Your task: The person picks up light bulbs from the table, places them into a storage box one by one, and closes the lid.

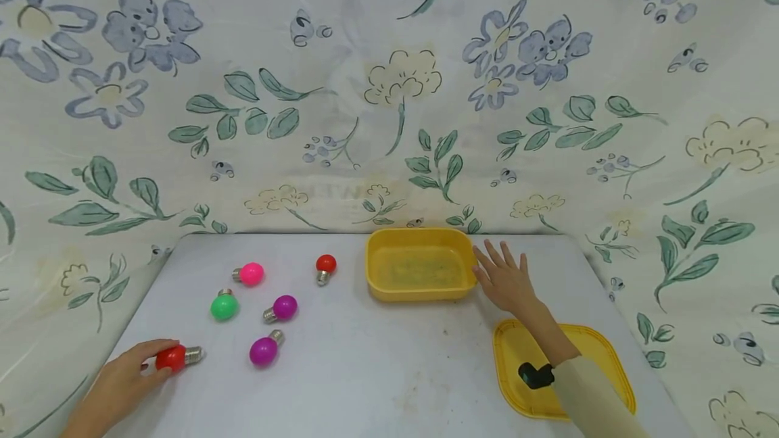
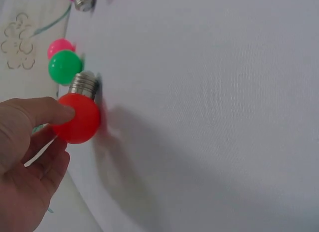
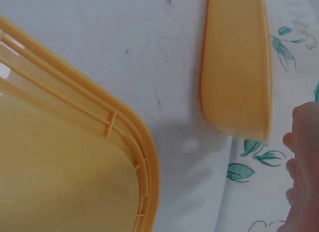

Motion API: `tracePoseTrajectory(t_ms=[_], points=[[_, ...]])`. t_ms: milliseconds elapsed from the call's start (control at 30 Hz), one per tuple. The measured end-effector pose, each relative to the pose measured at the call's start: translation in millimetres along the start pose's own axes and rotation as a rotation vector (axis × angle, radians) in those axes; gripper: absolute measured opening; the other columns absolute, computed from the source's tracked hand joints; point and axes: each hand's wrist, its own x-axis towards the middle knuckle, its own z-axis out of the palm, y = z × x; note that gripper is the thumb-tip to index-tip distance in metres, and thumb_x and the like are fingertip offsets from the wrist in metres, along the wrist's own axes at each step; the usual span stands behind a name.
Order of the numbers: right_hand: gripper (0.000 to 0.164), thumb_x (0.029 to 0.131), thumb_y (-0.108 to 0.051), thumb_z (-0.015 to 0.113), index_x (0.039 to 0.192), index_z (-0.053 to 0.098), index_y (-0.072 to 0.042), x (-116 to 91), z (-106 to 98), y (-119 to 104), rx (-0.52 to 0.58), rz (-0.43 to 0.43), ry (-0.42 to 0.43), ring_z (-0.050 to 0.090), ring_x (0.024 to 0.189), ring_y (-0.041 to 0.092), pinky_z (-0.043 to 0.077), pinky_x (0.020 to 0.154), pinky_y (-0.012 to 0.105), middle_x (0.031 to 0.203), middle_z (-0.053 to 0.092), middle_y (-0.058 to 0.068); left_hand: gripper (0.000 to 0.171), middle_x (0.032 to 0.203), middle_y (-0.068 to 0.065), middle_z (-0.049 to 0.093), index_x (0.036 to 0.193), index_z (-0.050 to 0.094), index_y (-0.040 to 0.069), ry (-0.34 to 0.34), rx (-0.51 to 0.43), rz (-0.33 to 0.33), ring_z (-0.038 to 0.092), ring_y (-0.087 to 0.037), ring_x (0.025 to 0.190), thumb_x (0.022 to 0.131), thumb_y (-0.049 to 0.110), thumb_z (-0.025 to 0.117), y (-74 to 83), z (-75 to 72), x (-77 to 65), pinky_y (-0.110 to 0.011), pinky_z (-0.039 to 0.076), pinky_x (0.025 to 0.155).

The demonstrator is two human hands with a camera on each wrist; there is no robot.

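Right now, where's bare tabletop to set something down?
Biggest patch of tabletop: mid-front, between purple bulbs and yellow lid, nearside of yellow tub. Smaller: far-right corner, right of the right hand. Crowded: left side: green bulb, pink bulb, left hand pinching a red bulb.

No text can be read; faint letter-like marks (image 1: 325,192) on the floral cloth (image 1: 389,107), beyond the left hand's (image 1: 124,380) grip, are illegible.

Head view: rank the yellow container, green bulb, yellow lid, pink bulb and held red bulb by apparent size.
Yellow lid, partly covered
Yellow container
Held red bulb
Green bulb and pink bulb: too alike to rank
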Motion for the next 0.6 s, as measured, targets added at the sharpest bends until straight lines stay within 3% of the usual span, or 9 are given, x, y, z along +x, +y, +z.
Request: tracePoseTrajectory(t_ms=[300, 433, 600], points=[[0.054, 0.109, -0.038, 0.03, 0.158, 0.029, -0.015, 13.3, 8.2, 6.2, -0.031, 0.034, -0.038, 0.007, 0.149, 0.043, 0.001, 0.112, 0.071, 0.164, 0.02, 0.013, 0.058, 0.127, -0.041, 0.048, 0.132, 0.052, -0.01, -0.068, -0.035, -0.125, 0.05, -0.054, 0.106, 0.087, 0.016, 0.077, -1.0, 1.2, 10.4, -0.061, 0.053, 0.083], [0.054, 0.109, -0.037, 0.029, 0.159, 0.027, -0.016, 18.4, 11.2, 7.3, -0.036, 0.036, -0.045, 0.005, 0.149, 0.043, -0.001, 0.112, 0.071, 0.164, 0.02, 0.013, 0.06, 0.126, -0.041, 0.049, 0.132, 0.051, -0.011, -0.062, -0.053, -0.125, 0.049, -0.054, 0.108, 0.087, 0.017, 0.077, 0.0, 0.3, 15.8, -0.061, 0.052, 0.084], [0.055, 0.109, -0.038, 0.028, 0.159, 0.025, -0.017, 22.2, 13.9, 7.6, -0.048, 0.04, -0.051, 0.007, 0.149, 0.043, 0.0, 0.112, 0.071, 0.164, 0.019, 0.013, 0.056, 0.121, -0.039, 0.053, 0.128, 0.055, -0.012, 0.026, -0.055, -0.054, 0.052, -0.051, 0.105, 0.085, 0.013, 0.079, 12.2, -3.8, 20.0, -0.059, 0.054, 0.082]])
